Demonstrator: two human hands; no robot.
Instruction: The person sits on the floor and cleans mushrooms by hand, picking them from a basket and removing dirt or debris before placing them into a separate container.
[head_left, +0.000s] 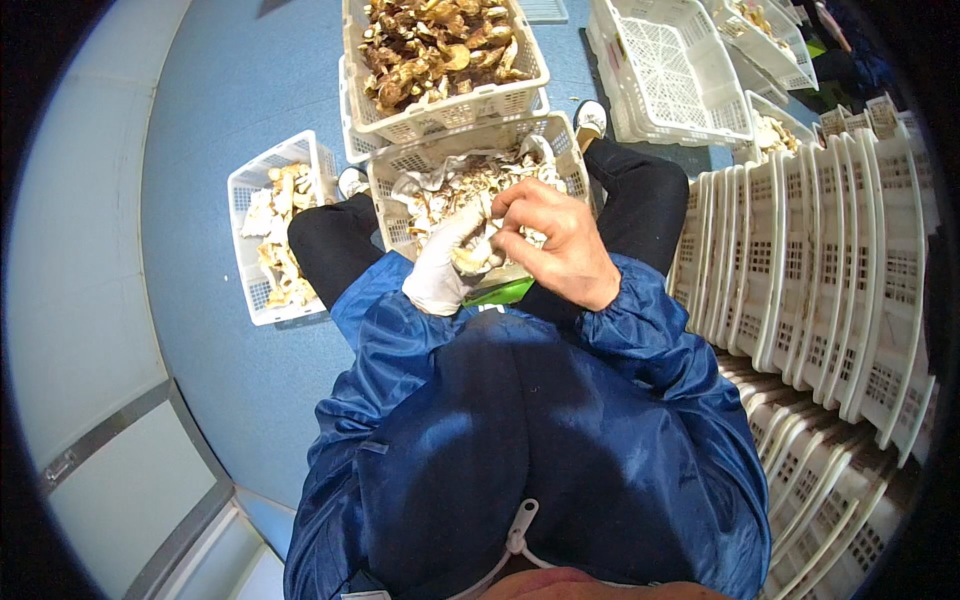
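My left hand (442, 266) wears a white glove and is closed around a pale mushroom (472, 259). Bare and curled, my right hand (559, 236) has its thumb and fingertips at the upper side of that mushroom. Whether anything else is pinched between those fingertips is hidden. Both hands are above the near part of a white plastic crate (576, 161) between my legs. Mushroom trimmings (484, 176) and a crumpled whitish liner (412, 185) lie inside it.
Beyond stands a crate (450, 120) heaped with brown mushrooms (442, 56). Left of my leg, a smaller basket (240, 225) holds pale mushroom pieces (285, 232). Stacked baskets (667, 67) stand at the upper right; nested crates (802, 247) line my right side. A wall (82, 225) borders the left.
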